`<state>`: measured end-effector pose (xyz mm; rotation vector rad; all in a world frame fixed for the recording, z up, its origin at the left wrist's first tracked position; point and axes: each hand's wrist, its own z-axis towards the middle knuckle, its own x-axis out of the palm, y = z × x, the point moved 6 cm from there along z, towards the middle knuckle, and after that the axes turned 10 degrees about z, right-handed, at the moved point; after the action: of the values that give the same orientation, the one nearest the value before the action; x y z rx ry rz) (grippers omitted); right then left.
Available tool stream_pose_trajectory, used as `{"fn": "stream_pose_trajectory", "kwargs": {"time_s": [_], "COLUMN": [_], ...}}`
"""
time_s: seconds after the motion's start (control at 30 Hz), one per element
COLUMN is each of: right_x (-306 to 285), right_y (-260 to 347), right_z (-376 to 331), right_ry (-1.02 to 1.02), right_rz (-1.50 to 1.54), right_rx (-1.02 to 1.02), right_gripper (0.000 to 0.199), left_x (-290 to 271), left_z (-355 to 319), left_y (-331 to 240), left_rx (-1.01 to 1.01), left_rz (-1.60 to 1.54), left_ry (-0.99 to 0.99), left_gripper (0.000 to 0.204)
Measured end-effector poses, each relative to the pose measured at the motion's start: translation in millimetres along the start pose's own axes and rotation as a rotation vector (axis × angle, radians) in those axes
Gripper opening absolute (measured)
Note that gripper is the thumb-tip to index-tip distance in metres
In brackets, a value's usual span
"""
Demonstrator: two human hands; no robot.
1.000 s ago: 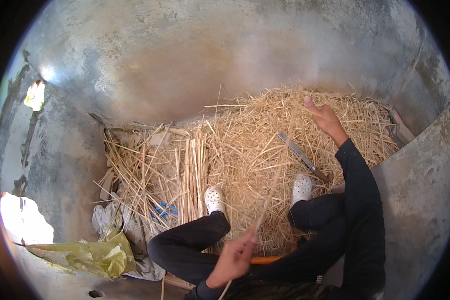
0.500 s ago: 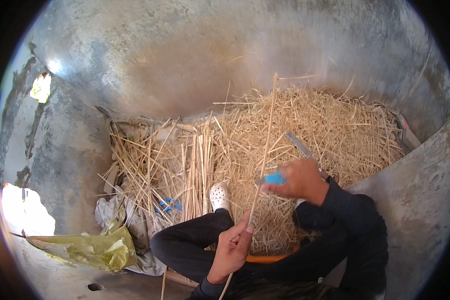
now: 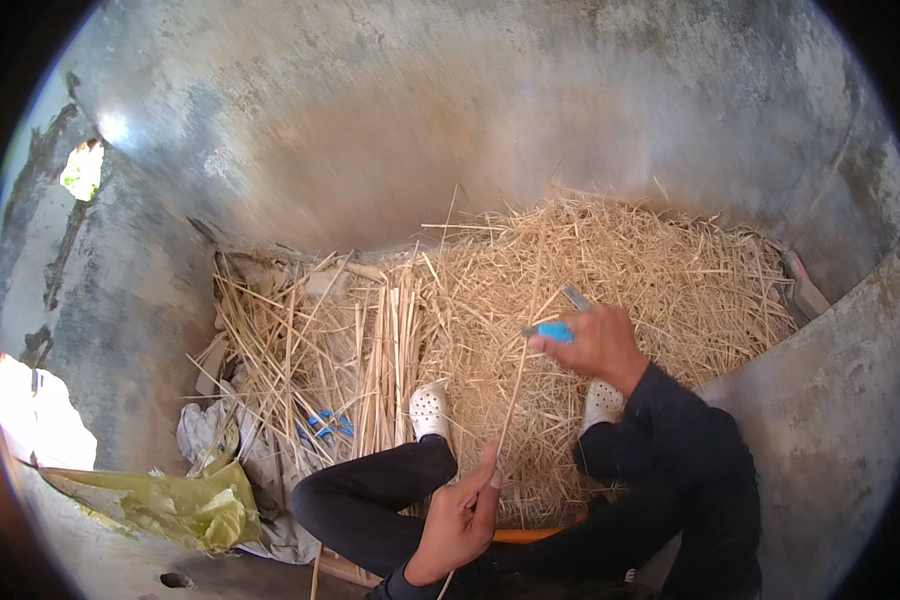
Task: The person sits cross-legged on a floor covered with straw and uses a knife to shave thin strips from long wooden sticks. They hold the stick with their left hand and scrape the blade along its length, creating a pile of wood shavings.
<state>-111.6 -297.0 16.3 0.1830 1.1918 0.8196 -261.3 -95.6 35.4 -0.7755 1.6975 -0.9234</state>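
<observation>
My left hand is closed low in the middle, pinching a long thin bamboo-like strip between thumb and fingers. The strip slants up and away, past my right hand, and its far part blends into the shavings. My right hand is closed on a knife whose grey metal blade sticks out beyond the knuckles; its handle is mostly hidden by the hand. A bright blue piece at the right thumb and forefinger meets the strip; whether it is a finger wrap or a tool part is unclear.
Pale shavings heap against the concrete wall. Split sticks lie left of my white clog. A blue-handled tool rests among loose sticks. Yellowish plastic sheeting lies at left, below a bright wall opening.
My right hand has moved slightly up and left along the strip, and the knife blade shows less. My left hand keeps its pinch. The view has shifted a little.
</observation>
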Motion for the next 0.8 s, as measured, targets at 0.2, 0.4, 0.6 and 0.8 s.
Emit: {"fn": "stream_pose_trajectory", "kwargs": {"time_s": [0.2,0.4,0.6,0.8], "right_x": [5.3,-3.3,-4.8,3.2], "right_y": [64.7,13.5,26.1,53.7], "right_z": [-26.9,-12.0,-10.9,-22.2], "right_ry": [0.119,0.051,0.006,0.129], "right_rz": [0.019,-0.016,0.049,0.012], "right_rx": [-0.217,-0.026,-0.095,-0.155], "right_gripper": [0.072,0.069,0.068,0.069], "left_x": [-6.2,-4.0,-11.2,-8.4], "left_z": [2.6,-4.5,0.3,-5.8], "left_y": [-7.1,-10.6,-9.1,-11.3], "left_rx": [0.095,0.142,0.104,0.022], "left_rz": [0.173,0.234,0.136,0.108], "left_ry": [-0.087,-0.067,-0.075,-0.072], "left_gripper": [0.039,0.036,0.04,0.04]}}
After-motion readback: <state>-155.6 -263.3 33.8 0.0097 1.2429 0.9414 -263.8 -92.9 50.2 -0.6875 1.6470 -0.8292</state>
